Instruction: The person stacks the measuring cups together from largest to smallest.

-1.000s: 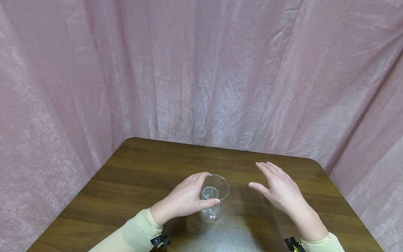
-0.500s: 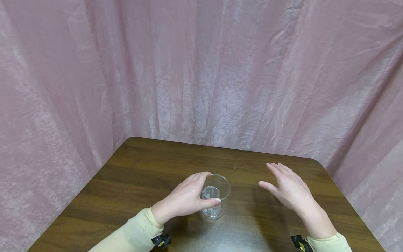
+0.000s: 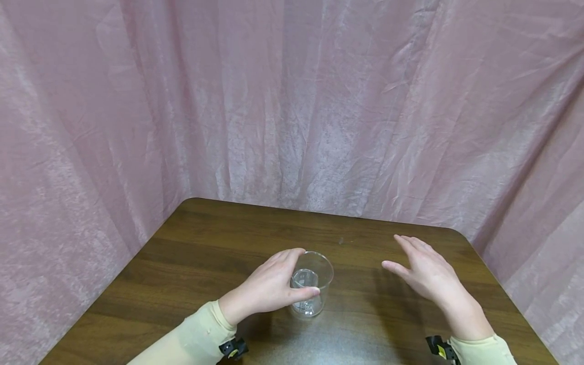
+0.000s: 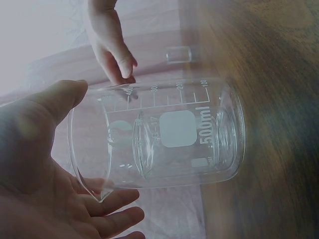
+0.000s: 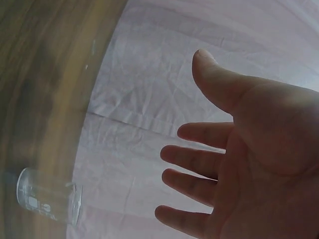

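Note:
A clear glass beaker (image 3: 315, 294), marked 500ml in white, stands upright on the table. My left hand (image 3: 264, 289) holds it near the rim, thumb on the near side and fingers behind. In the left wrist view the thumb sits at the rim of the 500ml beaker (image 4: 178, 128). A smaller clear glass vessel (image 4: 144, 149) shows inside. My right hand (image 3: 433, 274) hovers over the table to the right, fingers spread and holding nothing. Another white-marked beaker (image 5: 50, 196) stands upright on the table in the right wrist view; it is hidden in the head view.
The brown wooden table (image 3: 228, 233) has rounded far corners. Pink curtains (image 3: 292, 101) hang behind it and at both sides. A small clear spot (image 3: 340, 241) lies near the far edge. A black wrist strap (image 3: 233, 349) sits on the left sleeve.
My right hand has moved to the right, away from the 500ml beaker. The left hand and that beaker have stayed nearly still.

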Demonstrator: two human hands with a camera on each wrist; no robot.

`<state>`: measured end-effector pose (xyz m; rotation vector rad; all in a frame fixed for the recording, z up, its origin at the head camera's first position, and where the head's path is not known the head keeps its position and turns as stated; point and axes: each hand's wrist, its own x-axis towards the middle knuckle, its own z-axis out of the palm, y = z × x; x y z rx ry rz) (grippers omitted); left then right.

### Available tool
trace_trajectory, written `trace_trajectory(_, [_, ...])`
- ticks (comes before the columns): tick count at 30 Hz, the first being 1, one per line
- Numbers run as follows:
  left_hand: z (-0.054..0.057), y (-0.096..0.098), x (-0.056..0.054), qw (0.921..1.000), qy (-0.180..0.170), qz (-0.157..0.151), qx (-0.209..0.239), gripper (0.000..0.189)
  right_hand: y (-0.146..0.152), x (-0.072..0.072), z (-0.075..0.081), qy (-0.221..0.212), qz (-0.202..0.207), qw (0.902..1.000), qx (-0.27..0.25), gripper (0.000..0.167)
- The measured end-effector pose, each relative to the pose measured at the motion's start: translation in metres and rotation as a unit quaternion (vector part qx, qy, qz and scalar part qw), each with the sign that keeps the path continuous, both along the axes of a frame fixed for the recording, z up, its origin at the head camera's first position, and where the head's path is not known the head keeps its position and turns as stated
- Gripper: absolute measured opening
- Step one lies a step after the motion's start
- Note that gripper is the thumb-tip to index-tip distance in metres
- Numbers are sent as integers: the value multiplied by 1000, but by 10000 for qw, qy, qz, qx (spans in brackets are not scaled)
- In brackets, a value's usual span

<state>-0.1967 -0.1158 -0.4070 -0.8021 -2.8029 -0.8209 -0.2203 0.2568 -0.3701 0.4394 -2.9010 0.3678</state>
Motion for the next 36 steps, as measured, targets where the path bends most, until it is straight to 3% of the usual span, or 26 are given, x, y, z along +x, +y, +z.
trace_trajectory(14, [1, 0, 1, 9999, 43, -47, 102, 90, 18, -1, 5, -715, -444, 9964, 45, 101])
trace_trajectory(36, [0, 0, 0, 10000, 6, -25, 28, 92, 37, -6, 5, -924, -564, 9940, 184, 99])
